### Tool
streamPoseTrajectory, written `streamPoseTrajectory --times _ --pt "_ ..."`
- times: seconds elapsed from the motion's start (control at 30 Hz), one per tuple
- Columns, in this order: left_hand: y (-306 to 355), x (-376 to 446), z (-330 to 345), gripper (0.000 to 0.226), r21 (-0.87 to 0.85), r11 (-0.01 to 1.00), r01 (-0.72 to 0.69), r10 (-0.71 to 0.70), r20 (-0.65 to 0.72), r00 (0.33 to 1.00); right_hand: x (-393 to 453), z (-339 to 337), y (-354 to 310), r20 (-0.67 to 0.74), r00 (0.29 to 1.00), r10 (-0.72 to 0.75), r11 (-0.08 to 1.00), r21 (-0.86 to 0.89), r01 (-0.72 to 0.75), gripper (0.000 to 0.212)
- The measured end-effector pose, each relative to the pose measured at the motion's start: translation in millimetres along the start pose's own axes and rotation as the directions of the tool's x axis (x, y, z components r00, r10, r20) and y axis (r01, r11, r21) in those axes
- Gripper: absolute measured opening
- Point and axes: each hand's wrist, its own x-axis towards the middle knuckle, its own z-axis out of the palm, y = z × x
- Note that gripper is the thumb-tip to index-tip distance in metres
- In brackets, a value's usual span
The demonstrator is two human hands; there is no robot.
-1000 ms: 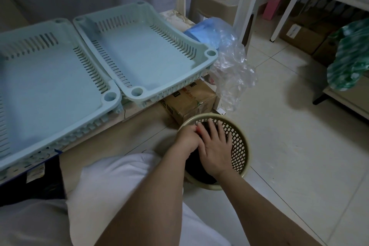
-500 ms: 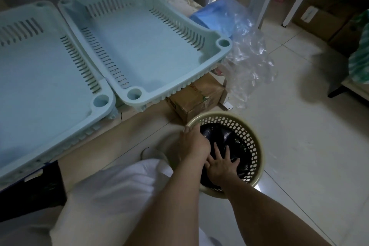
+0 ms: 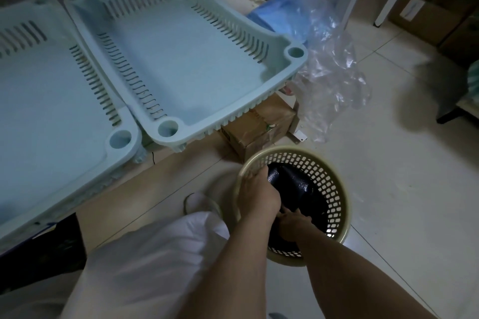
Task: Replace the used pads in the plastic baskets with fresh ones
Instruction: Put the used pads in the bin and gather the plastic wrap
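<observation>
Both hands are down in the round beige perforated wastebasket point(image 3: 334, 189) on the tiled floor point(image 3: 404, 189), which is lined with a black bag point(image 3: 298, 184). Left hand point(image 3: 255, 194) lies over the near-left rim, fingers reaching down into the bag; fingertips hidden, so can't tell whether it grips the liner or just presses on it. Right hand point(image 3: 294, 223) is lower inside the basket, back of hand up, fingers going into the black plastic under the left wrist; grip state not readable either. Two light-blue plastic baskets with slotted walls sit side by side, touching, on the low table point(image 3: 181, 163): left basket point(image 3: 51, 101) and right basket point(image 3: 181, 59), the right one overhanging the table edge. Each floor looks like a flat pale-blue surface; can't tell whether that's a pad or bare plastic. Just beyond the right basket's far corner lies a clear plastic bag point(image 3: 329, 80), crumpled and hanging down beside the table, with a blue stack point(image 3: 280, 15) inside its upper part, probably the pads. A brown cardboard box point(image 3: 259, 127) with tape sits under the right basket, just behind the wastebasket; print on it too small to read. More cardboard boxes point(image 3: 425, 15) top right, one with a white label, text illegible. White clothing point(image 3: 145, 254) covers the person's lap at the bottom.
</observation>
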Motion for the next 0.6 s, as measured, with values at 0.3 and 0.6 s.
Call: streamPoseTrajectory --times 0.3,0.6 --pt "23.2 -16.8 -6.1 0.045 -0.074 0.997 -0.028 0.026 -0.026 0.999 -82.1 -76.3 -9.4 -0.865 0.437 0.245 0.950 0.304 0.069 0.041" --pt "88.9 -51.1 -65.6 0.020 -0.024 0.922 -0.387 0.361 -0.308 0.880 -178.7 -245.8 -13.5 -0.776 -0.195 0.600 0.689 0.377 0.620 0.032"
